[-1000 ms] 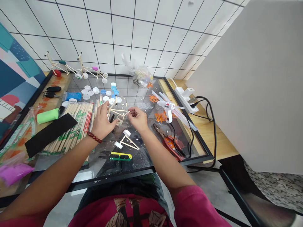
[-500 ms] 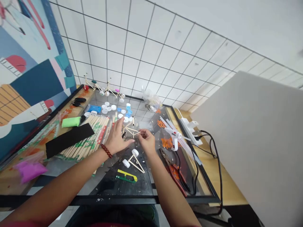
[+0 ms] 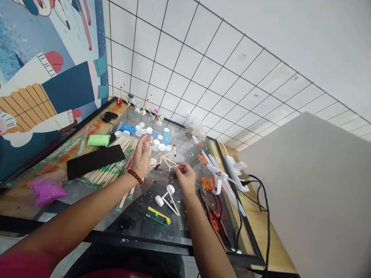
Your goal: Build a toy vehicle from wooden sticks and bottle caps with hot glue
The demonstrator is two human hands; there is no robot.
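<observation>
- Mid-table, between both hands: stick frame (image 3: pixel 169 166), thin pale sticks joined at angles; cannot tell if it rests on the glass.
- Right hand (image 3: pixel 186 177): thumb and fingers pinch the frame's near-right stick end.
- Left hand (image 3: pixel 141 157): raised on the frame's left side, fingers up and slightly bent; cannot tell if it grips or touches anything. Red bead bracelet (image 3: pixel 135 177) on that wrist.
- Caps (image 3: pixel 161 147), white and blue: scattered just beyond the left hand.
- Wheeled piece (image 3: pixel 159 200): two white wheels on a stick triangle, lying nearer the person than the frame.
- Snips (image 3: pixel 158 221), yellow and green: just below the wheeled piece.
- Chopsticks (image 3: pixel 100 178): packed in a bundle left of the left hand, black strip (image 3: pixel 95 161) lying across it.
- Green pack (image 3: pixel 98 140) and blue pack (image 3: pixel 126 128): beyond the strip. Purple bag (image 3: pixel 49 192): far left.
- Glue gun (image 3: pixel 218 177), white: right of the right hand, by clear glue sticks (image 3: pixel 236 200).
- Pliers (image 3: pixel 213 222), red handles: beside the right forearm.
- Power strip (image 3: pixel 236 172): right edge, cable plugged in.
- Stick models (image 3: pixel 124 94) and clear bag (image 3: pixel 194 127): far edge, against the tiled wall.
</observation>
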